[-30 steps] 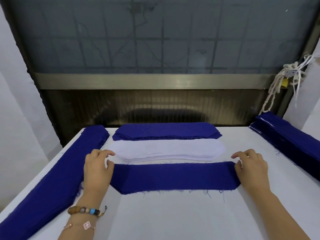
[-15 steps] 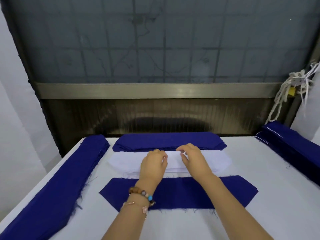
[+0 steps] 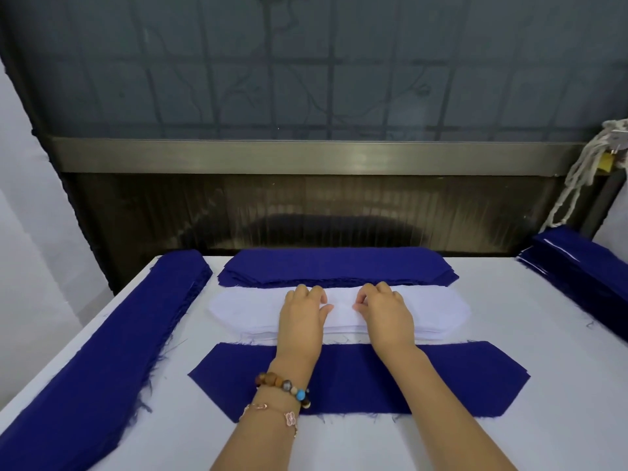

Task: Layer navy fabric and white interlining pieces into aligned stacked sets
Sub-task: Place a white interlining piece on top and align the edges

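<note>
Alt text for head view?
A person's left hand and right hand rest on the middle of a white interlining stack. A navy piece lies flat nearer them; a far navy stack, left navy stack and right navy stack border the table.

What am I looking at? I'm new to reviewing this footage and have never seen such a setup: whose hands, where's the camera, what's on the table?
No machine here: a person works bare-handed, and one camera worn on their head looks down at a white table. The left hand and right hand rest on a white interlining stack, fingers curled; whether they pinch a sheet is unclear. Nearest lies a single navy piece, flat. A rear navy stack sits behind the interlining, a long navy stack lies along the left edge, and a right navy stack sits at the right.
</note>
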Motion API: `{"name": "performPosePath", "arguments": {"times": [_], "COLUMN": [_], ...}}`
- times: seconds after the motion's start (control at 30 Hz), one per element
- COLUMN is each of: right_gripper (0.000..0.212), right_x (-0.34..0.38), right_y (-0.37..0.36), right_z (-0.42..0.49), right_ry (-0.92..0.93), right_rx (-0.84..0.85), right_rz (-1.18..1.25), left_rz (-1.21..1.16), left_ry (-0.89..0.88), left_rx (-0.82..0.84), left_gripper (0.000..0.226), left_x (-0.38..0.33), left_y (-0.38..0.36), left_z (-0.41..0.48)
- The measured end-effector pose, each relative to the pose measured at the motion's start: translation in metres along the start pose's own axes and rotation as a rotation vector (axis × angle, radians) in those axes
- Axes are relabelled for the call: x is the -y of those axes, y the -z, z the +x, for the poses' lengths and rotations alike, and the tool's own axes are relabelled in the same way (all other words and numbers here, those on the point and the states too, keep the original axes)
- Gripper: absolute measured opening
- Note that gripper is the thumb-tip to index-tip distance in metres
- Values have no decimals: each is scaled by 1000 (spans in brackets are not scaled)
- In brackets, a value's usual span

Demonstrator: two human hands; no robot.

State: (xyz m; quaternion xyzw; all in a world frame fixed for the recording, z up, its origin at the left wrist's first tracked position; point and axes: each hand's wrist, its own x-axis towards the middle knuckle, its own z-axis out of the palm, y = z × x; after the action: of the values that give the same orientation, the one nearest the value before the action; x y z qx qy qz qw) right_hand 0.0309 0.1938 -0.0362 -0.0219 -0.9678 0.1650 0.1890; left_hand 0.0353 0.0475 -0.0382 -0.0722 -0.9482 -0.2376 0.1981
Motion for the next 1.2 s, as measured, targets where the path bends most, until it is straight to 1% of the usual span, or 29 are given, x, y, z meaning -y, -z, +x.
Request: {"name": "performPosePath", "arguments": {"times": [0.1,0.2,0.27,0.37,0.47,0.53,0.6,0.73,0.87,0.93,1.0,1.07,1.13,1.2], "right_gripper": [15,18,17,17,16,16,17,19,13,21,37,44,37,24], "right_x": [0,-1,-2,-3,-3,-3,-3,-4,-6,-6,-5,-5,-4,-3], "right_y": [-2,-3,-3,-4,-3,0,1,1,0,0,0,0,0,2], "right_z": [-2,-5,-7,-7,-8,-10,-11,-13,-13,-12,-11,-11,-12,-12], "right_ry": [33,96,118,142,171,188,204,246,247,232,231,257,294,295], "right_rx": [-17,-50,-76,-96,-104,-107,-101,-85,-107,-98,-68,-31,-23,-62], "right_rz": [-41,-113,-146,-158,-134,-109,-83,-76,-33,-1,1,-37,-73,-72], "left_rz": [122,86,63,38,91,143,147,52,73,95,107,105,110,114], "left_ry": [-80,-148,-153,-120,-102,-110,-121,-118,-114,-140,-177,-201,-214,-222], "left_rx": [-43,-30,-5,8,68,106,127,65,38,35,36,29,12,-7], "left_gripper": [11,13,16,7,38,45,42,27,13,6,12,19,23,23], "left_x": [4,4,3,3,6,8,9,8,4,2,2,1,0,0], "left_y": [0,2,1,1,-2,-3,-3,-1,4,7,10,13,15,16], "left_z": [0,0,0,-1,-1,1,1,0,1,1,-1,-3,-4,-3]}}
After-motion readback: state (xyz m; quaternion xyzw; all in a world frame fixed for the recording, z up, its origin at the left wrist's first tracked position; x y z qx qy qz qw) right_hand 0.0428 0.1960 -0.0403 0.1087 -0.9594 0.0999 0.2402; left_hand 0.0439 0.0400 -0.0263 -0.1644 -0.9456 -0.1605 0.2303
